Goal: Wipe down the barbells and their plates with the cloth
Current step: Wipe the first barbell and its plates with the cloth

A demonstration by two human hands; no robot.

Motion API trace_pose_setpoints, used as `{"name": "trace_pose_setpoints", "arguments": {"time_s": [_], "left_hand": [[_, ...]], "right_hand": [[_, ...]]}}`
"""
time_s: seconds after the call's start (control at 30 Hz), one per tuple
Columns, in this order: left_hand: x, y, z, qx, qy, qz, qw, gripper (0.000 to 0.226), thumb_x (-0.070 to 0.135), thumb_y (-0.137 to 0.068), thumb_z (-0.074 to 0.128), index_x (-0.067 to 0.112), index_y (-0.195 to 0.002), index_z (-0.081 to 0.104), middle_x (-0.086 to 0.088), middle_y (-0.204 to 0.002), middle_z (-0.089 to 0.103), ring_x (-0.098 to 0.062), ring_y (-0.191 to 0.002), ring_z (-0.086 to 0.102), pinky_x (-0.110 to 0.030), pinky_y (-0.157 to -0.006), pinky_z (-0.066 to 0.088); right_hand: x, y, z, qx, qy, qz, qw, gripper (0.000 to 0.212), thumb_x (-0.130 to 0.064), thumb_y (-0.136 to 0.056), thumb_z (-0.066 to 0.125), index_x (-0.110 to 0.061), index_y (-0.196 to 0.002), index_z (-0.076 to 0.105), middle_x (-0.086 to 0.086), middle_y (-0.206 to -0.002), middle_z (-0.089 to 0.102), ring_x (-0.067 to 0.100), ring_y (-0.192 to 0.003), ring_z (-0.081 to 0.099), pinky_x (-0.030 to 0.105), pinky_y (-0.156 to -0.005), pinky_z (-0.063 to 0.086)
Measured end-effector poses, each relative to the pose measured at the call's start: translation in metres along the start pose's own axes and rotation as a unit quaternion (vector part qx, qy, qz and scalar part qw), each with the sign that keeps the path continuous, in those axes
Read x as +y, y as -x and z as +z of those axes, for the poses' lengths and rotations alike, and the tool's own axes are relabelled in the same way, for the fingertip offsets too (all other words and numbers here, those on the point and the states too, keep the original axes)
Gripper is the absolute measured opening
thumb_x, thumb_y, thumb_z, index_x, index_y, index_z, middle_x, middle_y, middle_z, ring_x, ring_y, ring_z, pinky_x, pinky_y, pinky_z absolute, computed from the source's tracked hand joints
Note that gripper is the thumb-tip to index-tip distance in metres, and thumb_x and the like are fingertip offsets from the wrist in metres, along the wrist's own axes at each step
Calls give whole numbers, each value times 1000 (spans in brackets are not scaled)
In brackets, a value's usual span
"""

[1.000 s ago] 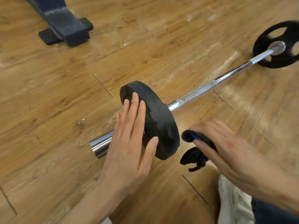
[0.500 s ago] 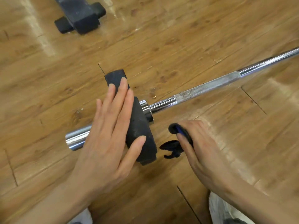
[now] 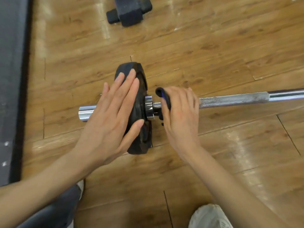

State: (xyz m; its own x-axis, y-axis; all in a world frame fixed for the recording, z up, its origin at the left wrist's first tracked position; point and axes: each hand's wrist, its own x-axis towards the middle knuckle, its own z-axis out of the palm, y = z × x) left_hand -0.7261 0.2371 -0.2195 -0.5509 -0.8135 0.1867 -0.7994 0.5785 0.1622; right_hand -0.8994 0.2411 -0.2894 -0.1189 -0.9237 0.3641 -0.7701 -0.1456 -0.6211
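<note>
A chrome barbell (image 3: 233, 99) lies across the wooden floor, its sleeve end at the left. A black weight plate (image 3: 143, 134) stands upright on the sleeve against the collar. My left hand (image 3: 113, 116) rests flat on the plate's outer face, fingers straight. Just right of the collar, my right hand (image 3: 179, 112) grips a dark cloth with blue trim (image 3: 162, 95) and holds it on the bar. Most of the cloth is hidden under that hand.
A black equipment foot (image 3: 130, 12) stands on the floor at the top middle. A dark mat (image 3: 11, 79) runs along the left edge. My white shoe (image 3: 209, 218) and dark trouser leg (image 3: 56, 209) sit at the bottom.
My right hand has risen from the floor beside the plate onto the bar next to the collar, taking the cloth with it. The left hand stays flat on the plate. The view has swung round.
</note>
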Motion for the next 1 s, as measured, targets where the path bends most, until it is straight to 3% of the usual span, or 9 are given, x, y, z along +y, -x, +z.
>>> {"name": "trace_pose_setpoints", "arguments": {"time_s": [0.1, 0.23, 0.47, 0.57, 0.63, 0.77, 0.9, 0.93, 1.0], "left_hand": [[3, -2, -2, -10, -18, -17, 1000, 69, 37, -103, 35, -2, -157, 18, -17, -166, 13, -28, -155, 6, -34, -125, -6], [8, -2, -2, -3, -15, -41, 999, 67, 33, -103, 35, -2, -157, 18, -16, -167, 12, -28, -156, 6, -38, -126, -4], [1, -6, 4, 41, 65, -64, 995, 64, 33, -106, 32, 1, -159, 16, -9, -168, 10, -21, -156, 1, -33, -125, -8], [3, -10, 12, 73, 103, -79, 989, 61, 28, -105, 33, 1, -158, 18, -9, -167, 14, -21, -156, 3, -35, -125, -7], [4, -12, 16, 98, 123, -91, 983, 59, 26, -105, 33, 1, -157, 20, -10, -166, 17, -22, -156, 5, -35, -125, -7], [4, -15, 19, 114, 130, -103, 979, 58, 24, -104, 34, -2, -155, 26, -12, -165, 22, -25, -155, 9, -35, -125, -7], [3, -18, 20, 118, 136, -105, 978, 57, 21, -103, 35, -4, -154, 29, -14, -163, 25, -27, -155, 13, -37, -125, -7], [3, -19, 21, 123, 139, -104, 977, 57, 21, -103, 36, -4, -153, 30, -14, -163, 26, -28, -155, 14, -38, -125, -6], [1, -20, 22, 131, 142, -98, 976, 56, 21, -102, 36, -4, -152, 31, -15, -162, 28, -28, -154, 16, -40, -125, -5]], "right_hand": [[5, -1, 20, -52, 59, -3, 997, 44, -30, -105, 39, -6, -138, 55, 10, -136, 60, 28, -134, 48, 49, -125, 12], [18, 1, 20, -87, 75, -43, 992, 48, -29, -102, 43, -6, -143, 50, 12, -145, 53, 31, -143, 39, 44, -126, 1], [24, -3, 26, -74, 78, -59, 992, 37, -24, -101, 41, -5, -125, 61, 9, -117, 65, 27, -115, 55, 42, -118, 25], [12, -8, 20, -30, -60, 27, 997, 34, -22, -103, 38, -6, -122, 62, 5, -114, 64, 20, -111, 52, 34, -117, 22], [-2, -5, 17, -51, -115, 54, 991, 38, -25, -106, 36, -9, -131, 59, 1, -126, 62, 15, -125, 50, 34, -123, 14], [-13, -7, 25, -151, -50, 24, 987, 52, -33, -106, 24, -13, -147, 48, -1, -151, 50, 16, -146, 36, 37, -126, -5], [-16, -62, 36, -235, 23, 138, 962, 45, -36, -109, 22, -13, -100, 60, 6, -109, 70, 25, -112, 58, 38, -114, 22], [-16, -60, 37, -220, 21, 125, 967, 46, -37, -109, 22, -13, -99, 60, 6, -109, 70, 25, -111, 59, 38, -111, 26], [-19, -33, 31, -169, -24, 64, 983, 46, -34, -107, 26, -14, -128, 62, 2, -134, 63, 17, -131, 53, 37, -120, 22]]}}
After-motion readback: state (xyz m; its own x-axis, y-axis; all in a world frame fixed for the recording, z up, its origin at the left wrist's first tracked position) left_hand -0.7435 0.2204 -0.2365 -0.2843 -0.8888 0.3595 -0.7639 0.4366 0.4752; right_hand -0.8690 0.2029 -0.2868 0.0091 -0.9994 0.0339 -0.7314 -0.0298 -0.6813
